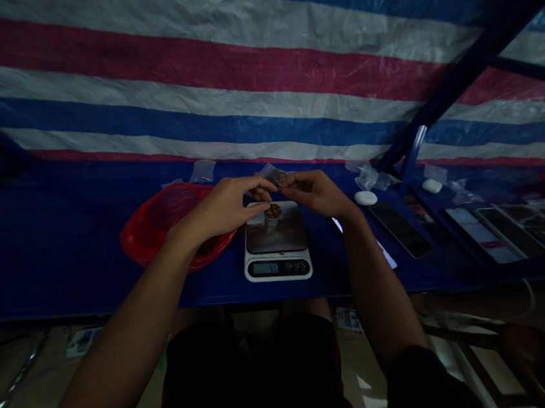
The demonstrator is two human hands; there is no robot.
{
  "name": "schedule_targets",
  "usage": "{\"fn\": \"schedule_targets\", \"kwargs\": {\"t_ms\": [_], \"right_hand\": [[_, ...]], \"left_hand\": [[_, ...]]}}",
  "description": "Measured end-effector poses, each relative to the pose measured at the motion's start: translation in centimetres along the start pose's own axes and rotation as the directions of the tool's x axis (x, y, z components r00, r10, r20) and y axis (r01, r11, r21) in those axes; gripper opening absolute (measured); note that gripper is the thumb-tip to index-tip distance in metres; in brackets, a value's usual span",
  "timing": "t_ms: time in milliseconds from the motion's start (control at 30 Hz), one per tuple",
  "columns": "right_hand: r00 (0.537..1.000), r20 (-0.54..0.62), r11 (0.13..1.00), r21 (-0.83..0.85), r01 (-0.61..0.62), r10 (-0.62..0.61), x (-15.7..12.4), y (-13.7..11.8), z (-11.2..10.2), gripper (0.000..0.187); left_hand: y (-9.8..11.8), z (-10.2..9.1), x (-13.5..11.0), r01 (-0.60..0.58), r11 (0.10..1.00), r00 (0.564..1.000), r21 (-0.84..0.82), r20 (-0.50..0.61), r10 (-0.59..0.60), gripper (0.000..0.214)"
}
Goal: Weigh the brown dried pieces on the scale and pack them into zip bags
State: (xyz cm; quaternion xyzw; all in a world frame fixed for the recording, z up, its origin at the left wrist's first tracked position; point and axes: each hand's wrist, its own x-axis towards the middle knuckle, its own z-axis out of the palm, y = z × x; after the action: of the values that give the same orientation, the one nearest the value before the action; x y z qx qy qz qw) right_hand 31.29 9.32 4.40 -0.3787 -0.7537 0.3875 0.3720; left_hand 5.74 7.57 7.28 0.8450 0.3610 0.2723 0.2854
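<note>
A white digital scale (279,267) with a metal top stands on the blue table, its display lit. On its plate sits a small round cup (272,219) filled with brownish pieces. My left hand (226,205) reaches in from the left, fingers curled at the cup's rim. Whatever is between those fingertips is too small to make out. Just behind the cup, my right hand (314,192) pinches the edge of a small clear plastic bag (275,174) with small bits inside. Under my left wrist lies an open red plastic bag (134,235), its contents partly hidden.
Right of the scale lie a phone (402,229), a white oval case (365,198) and crumpled clear bags (369,175). More phones (483,234) lie farther right. A blue metal post (411,157) rises there. A striped tarp (239,71) hangs behind the table.
</note>
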Motion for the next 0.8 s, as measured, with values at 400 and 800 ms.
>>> {"fn": "schedule_targets", "kwargs": {"t_ms": [400, 800], "right_hand": [[1.000, 0.015, 1.000, -0.012, -0.024, 0.024, 0.0, 0.0, 0.1, 0.023], [1.000, 0.003, 0.999, -0.048, -0.022, 0.022, 0.0, 0.1, 0.1, 0.023]], "left_hand": [[-0.2, 0.7, -0.1, 0.030, 1.000, 0.999, 0.002, 0.021, -0.031, 0.034], [-0.7, 0.0, -0.9, 0.063, 0.994, 0.998, 0.088, -0.037, -0.060, 0.030]]}}
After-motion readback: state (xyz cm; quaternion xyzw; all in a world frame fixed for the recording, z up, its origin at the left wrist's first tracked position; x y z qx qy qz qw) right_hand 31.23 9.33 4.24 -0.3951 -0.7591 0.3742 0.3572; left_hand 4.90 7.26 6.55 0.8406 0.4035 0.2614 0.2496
